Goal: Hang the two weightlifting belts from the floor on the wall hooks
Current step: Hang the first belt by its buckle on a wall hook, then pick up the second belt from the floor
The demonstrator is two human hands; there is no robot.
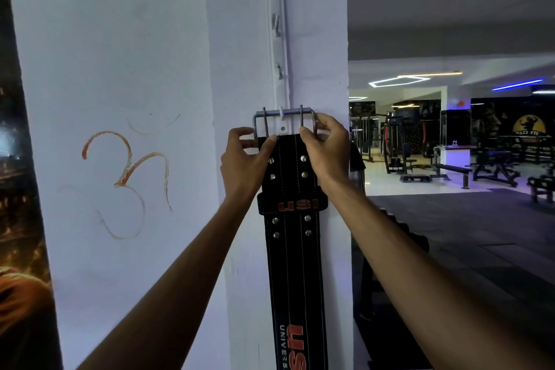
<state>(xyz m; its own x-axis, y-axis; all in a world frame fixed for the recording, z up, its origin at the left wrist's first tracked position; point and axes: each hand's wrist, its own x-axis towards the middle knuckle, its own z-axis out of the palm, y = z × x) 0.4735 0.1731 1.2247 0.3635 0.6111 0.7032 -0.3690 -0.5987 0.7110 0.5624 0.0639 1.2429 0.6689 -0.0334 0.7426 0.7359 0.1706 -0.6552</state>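
A black weightlifting belt with orange "USI" lettering hangs straight down the white pillar. Its metal buckle sits over the lowest white hook of a vertical hook rail. My left hand pinches the belt's top left corner just under the buckle. My right hand grips the buckle's right side and the belt's top right corner. A dark strap, perhaps a second belt, shows behind my right wrist; I cannot tell what it is.
Three free hooks sit higher on the rail. An orange symbol is drawn on the wall to the left. A dark poster edges the far left. To the right opens a gym floor with benches and machines.
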